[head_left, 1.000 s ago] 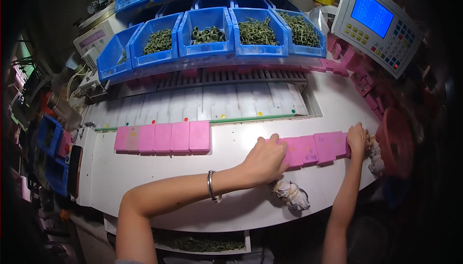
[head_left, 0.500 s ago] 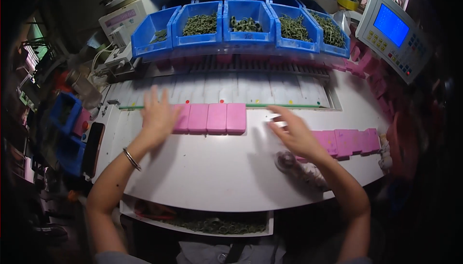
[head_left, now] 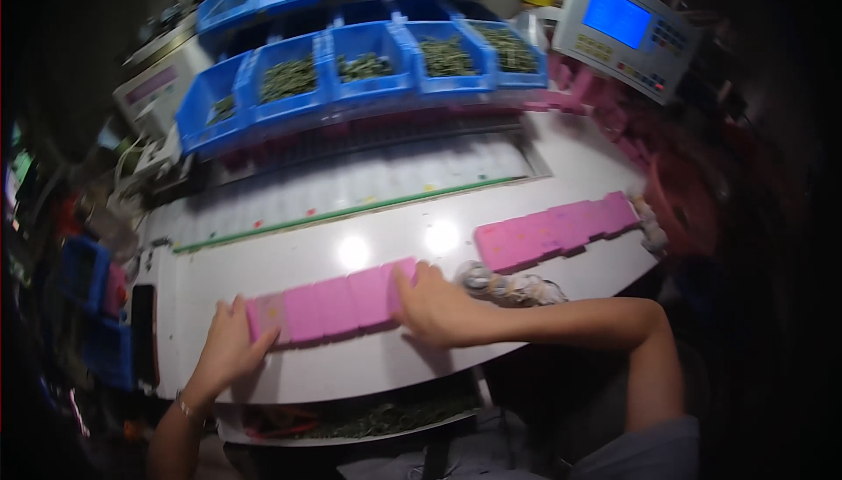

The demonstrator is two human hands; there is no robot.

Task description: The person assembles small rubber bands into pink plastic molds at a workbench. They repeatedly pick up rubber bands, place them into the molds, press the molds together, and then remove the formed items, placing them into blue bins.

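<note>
A row of several pink rectangular blocks (head_left: 331, 306) lies end to end on the white worktop (head_left: 219, 283), slanting up to the right. My left hand (head_left: 230, 344) is closed around the row's left end, thumb on the near side. At the opposite end my right hand (head_left: 438, 306) presses its fingers against the last pink block. The row is squeezed between the two hands. Just beyond my right hand, a bundle wrapped in whitish material with a dark round end (head_left: 509, 285) rests on the table.
Another row of pink blocks (head_left: 554, 230) lies to the right. Behind the green-edged white strip (head_left: 368, 205), blue bins (head_left: 364, 59) hold small green-grey parts. A control panel with a blue screen (head_left: 618, 17) stands at back right. An open drawer (head_left: 377, 423) sits below the worktop's front edge.
The pink row has come away from the green edge toward me, and both hands have closed on its ends. My right hand moved left and nearer. The whole view has turned and shifted.
</note>
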